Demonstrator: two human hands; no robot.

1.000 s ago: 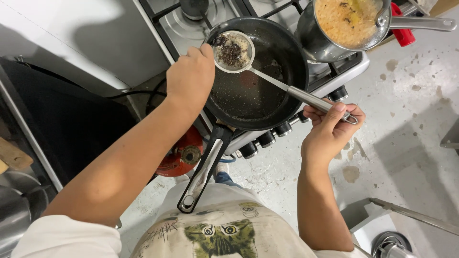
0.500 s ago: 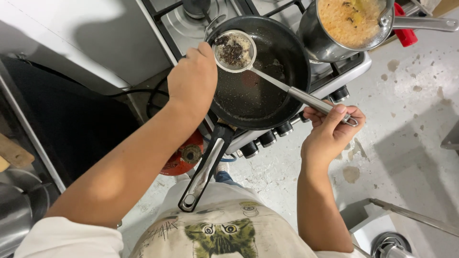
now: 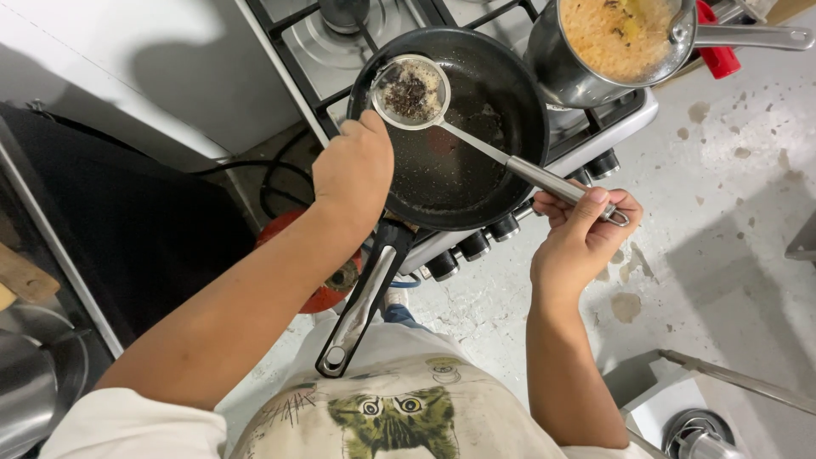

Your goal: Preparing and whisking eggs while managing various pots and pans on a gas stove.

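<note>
My right hand [image 3: 582,238] grips the end of the steel handle of a small mesh strainer [image 3: 413,90]. The strainer holds dark burnt bits and hangs over the far left part of a black frying pan [image 3: 463,161] on the gas stove. My left hand [image 3: 353,170] is a closed fist just outside the pan's left rim, a little below the strainer and apart from it. I see nothing in that fist. The pan's long black and steel handle [image 3: 364,299] points back toward my body.
A steel saucepan [image 3: 616,38] of orange-brown food sits on the burner at the right. Black stove knobs [image 3: 476,246] line the front edge. A red gas cylinder [image 3: 327,289] stands on the floor below. The concrete floor [image 3: 722,187] is stained.
My left hand has drawn back from the strainer's rim, down along the pan's left edge. The strainer has shifted slightly left; my right hand keeps its grip.
</note>
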